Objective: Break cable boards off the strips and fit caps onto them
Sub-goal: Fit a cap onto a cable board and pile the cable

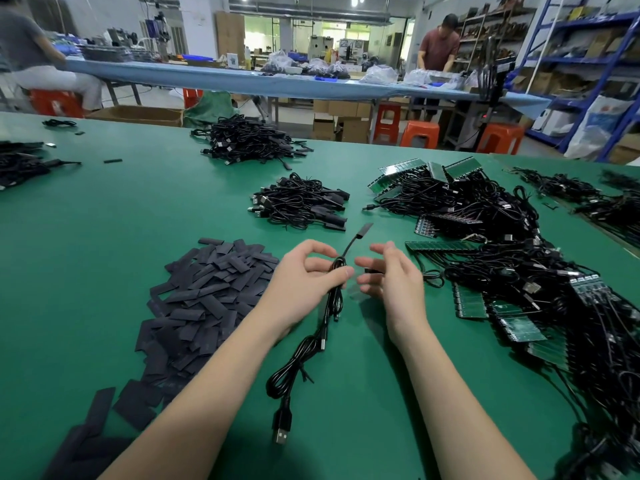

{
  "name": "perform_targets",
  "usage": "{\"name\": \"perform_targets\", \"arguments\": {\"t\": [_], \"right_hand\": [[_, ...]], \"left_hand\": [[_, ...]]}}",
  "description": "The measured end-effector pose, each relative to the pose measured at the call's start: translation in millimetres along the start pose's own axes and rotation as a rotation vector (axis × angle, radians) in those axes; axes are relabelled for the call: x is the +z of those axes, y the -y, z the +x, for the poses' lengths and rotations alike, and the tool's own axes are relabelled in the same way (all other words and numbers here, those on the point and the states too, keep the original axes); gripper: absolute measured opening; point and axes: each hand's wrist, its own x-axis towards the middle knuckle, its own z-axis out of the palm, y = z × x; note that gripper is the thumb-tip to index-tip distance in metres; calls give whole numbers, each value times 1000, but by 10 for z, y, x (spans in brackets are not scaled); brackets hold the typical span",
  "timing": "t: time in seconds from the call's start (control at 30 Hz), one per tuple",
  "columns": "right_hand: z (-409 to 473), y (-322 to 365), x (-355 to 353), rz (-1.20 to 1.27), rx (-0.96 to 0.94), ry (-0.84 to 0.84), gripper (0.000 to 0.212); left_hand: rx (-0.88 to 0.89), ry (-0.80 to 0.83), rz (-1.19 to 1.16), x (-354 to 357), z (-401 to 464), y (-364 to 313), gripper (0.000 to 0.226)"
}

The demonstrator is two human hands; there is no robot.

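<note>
Green matting covers a wide worktable [104, 258], seen from a camera on the worker's head, looking down at two bare forearms reaching forward.

At the centre, the left hand [304, 275] pinches a thin black cable [327, 308] between thumb and curled fingers. Above the grip the cable rises and leans away to the right, ending in a small dark capped board [364, 230] that stands clear of the table. Below the grip it hangs in a loose loop toward the worker, and its plug [281, 432] lies flat on the matting near the bottom edge.

The right hand [391, 275] hovers just beside the left, palm turned inward, fingers loosely spread. A small dark shape shows between its fingers, but blur makes it impossible to tell whether it holds anything.

The long axis of the held piece runs from near-left to far-right, with the capped end pointing toward a small heap of finished cables [299, 202] straight ahead. That heap is probably where this piece goes next, and the left hand is the one carrying it.

To the left lies a spread of flat black caps [207, 296]. To the right is a large tangle of cables joined to green board strips [441, 246], not yet broken apart, closest to the right hand.
</note>
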Motion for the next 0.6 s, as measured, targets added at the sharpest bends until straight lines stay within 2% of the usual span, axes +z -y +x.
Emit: {"name": "perform_targets", "arguments": {"t": [0.17, 0.27, 0.37, 0.5, 0.6], "right_hand": [[-43, -100, 27, -206, -88, 120, 37], [-30, -120, 12, -244, -93, 132, 39], [-14, -123, 8, -243, -85, 133, 39], [-6, -138, 5, -239, -77, 132, 39], [8, -147, -6, -241, -94, 122, 38]], "left_hand": [[97, -96, 230, 4, 242, -148, 22], [267, -166, 492, -39, 529, -279, 17], [385, -167, 783, -155, 905, -398, 16], [434, -146, 1119, -335, 1377, -437, 21], [403, -175, 1443, -444, 1554, -349, 33]]}}
